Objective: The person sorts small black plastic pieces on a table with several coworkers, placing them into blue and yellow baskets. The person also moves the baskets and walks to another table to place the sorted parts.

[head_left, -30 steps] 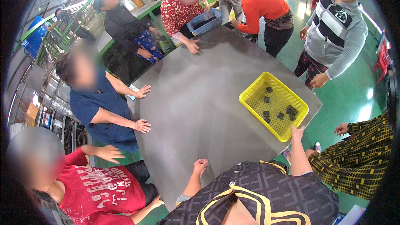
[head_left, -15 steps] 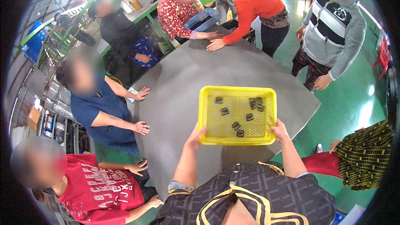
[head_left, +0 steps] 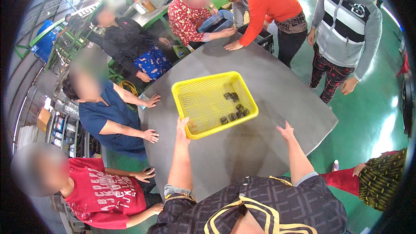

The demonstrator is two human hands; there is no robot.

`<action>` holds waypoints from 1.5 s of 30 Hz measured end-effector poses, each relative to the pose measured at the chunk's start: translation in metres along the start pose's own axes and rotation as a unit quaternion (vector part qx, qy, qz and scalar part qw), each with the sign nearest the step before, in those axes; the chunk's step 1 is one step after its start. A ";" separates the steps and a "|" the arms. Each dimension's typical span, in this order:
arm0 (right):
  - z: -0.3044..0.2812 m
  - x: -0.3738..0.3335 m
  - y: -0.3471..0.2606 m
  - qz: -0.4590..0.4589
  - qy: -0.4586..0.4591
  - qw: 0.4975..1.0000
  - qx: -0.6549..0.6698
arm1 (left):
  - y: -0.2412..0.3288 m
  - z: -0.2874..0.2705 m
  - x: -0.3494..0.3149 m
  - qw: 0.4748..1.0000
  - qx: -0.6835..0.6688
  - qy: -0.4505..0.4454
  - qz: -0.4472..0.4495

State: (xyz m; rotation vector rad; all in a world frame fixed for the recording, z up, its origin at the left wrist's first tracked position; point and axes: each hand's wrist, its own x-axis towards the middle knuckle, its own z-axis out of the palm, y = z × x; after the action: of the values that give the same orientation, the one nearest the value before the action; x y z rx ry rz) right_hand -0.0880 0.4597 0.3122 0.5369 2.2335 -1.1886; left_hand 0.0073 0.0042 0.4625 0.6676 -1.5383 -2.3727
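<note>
Head view: left hand (head_left: 182, 126) grips yellow basket (head_left: 203, 99) (right hand (head_left: 287, 130) apart).

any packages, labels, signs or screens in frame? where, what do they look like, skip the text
No signs or screens that can be told.
Brown cardboard box: far left edge, on shelving, boxy.
Blue-and-white small packs: rows on the left shelving, beside the box.
Red T-shirt with white block lettering: person at lower left.
Yellow plastic mesh basket: on the grey table, left hand at its rim, unlabelled.
</note>
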 end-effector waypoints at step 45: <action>0.021 -0.008 0.002 0.069 0.017 0.959 -0.273 | 0.062 0.122 0.071 0.655 0.534 0.216 0.488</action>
State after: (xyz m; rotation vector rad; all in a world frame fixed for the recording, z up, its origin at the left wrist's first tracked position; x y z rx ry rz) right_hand -0.0744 0.4423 0.3065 0.4737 2.3720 -0.4569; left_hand -0.1181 0.0453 0.5433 0.3224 -2.1213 -0.3528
